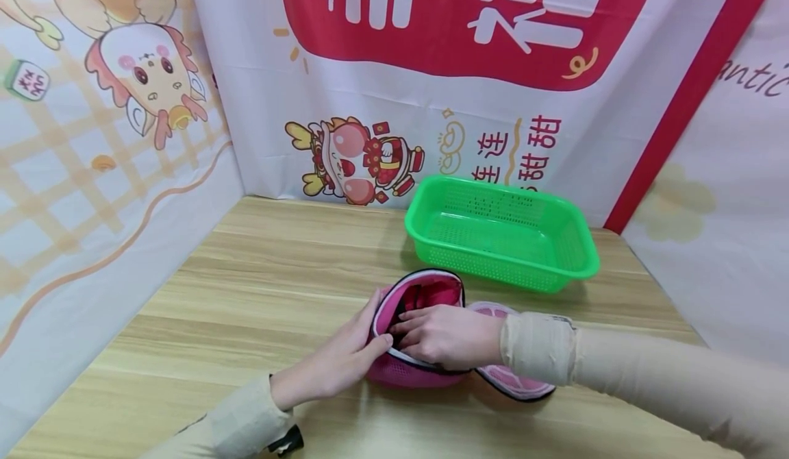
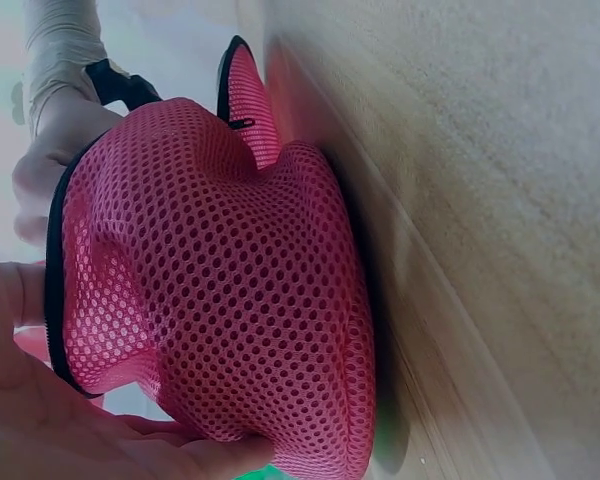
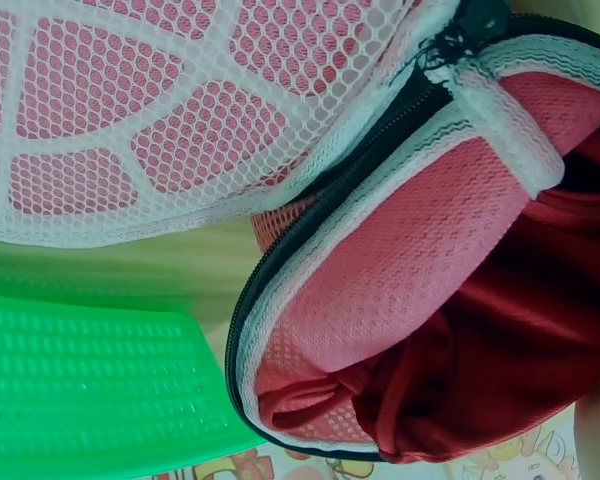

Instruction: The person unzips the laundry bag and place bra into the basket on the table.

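A pink mesh laundry bag (image 1: 407, 373) stands on the table, its zipped top unfastened and its mouth facing up. My left hand (image 1: 345, 360) grips the near left of the rim, thumb over the edge and fingers along the outer mesh (image 2: 250, 280). Into the mouth reaches my right hand (image 1: 453, 336); its fingertips are partly hidden inside, so what they hold cannot be told. Dark red, shiny cloth (image 3: 520, 320) lies in the bag in the right wrist view. The round lid (image 3: 100, 120), pink with white ribs, is folded back on the right, under the right wrist.
Behind the bag, a green perforated plastic basket (image 1: 502, 270) stands near the back of the wood-grain table (image 1: 277, 274). Printed cloth hangings (image 1: 246, 103) enclose the table at the back and on both sides.
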{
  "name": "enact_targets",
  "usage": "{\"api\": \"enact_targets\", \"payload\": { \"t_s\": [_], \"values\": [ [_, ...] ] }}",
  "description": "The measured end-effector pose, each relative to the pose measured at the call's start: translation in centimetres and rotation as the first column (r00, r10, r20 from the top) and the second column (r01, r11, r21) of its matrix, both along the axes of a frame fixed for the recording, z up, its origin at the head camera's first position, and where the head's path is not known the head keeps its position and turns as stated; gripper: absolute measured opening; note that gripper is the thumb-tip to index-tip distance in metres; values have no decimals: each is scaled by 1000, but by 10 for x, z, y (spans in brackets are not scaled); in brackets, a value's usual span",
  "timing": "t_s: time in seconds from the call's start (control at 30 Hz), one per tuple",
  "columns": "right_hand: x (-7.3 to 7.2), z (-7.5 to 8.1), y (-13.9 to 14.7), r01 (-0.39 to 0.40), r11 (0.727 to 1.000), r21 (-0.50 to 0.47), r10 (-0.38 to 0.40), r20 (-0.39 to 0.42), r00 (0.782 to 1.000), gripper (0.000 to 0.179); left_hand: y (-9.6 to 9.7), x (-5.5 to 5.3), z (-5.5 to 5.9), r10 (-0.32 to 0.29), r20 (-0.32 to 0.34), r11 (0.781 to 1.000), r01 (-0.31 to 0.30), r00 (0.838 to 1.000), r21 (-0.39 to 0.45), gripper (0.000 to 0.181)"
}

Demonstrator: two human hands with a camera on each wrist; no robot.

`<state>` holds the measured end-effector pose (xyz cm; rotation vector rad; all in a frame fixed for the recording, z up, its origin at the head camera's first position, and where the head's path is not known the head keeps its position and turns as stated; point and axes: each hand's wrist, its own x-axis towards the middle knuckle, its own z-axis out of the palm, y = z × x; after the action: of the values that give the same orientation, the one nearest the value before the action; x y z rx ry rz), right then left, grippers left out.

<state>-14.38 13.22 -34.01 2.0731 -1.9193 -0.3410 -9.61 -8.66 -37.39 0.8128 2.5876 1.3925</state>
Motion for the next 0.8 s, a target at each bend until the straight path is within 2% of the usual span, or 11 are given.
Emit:
{"api": "enact_targets", "payload": {
  "t_s": [0.2,0.47,0.8],
  "values": [
    [-3,6,3,11,999,-34,-10,14,1000,24,-1,-1,0,20,11,1000,-19,1000,-6,72],
    [-6,13,6,64,991,-121,-54,82,995,23,-2,-2,-1,63,-6,998,-63,998,3,68],
    [-3,15,5,129,979,-160,-109,129,986,25,4,-1,4,169,-33,985,-168,985,37,60]
  ]
}}
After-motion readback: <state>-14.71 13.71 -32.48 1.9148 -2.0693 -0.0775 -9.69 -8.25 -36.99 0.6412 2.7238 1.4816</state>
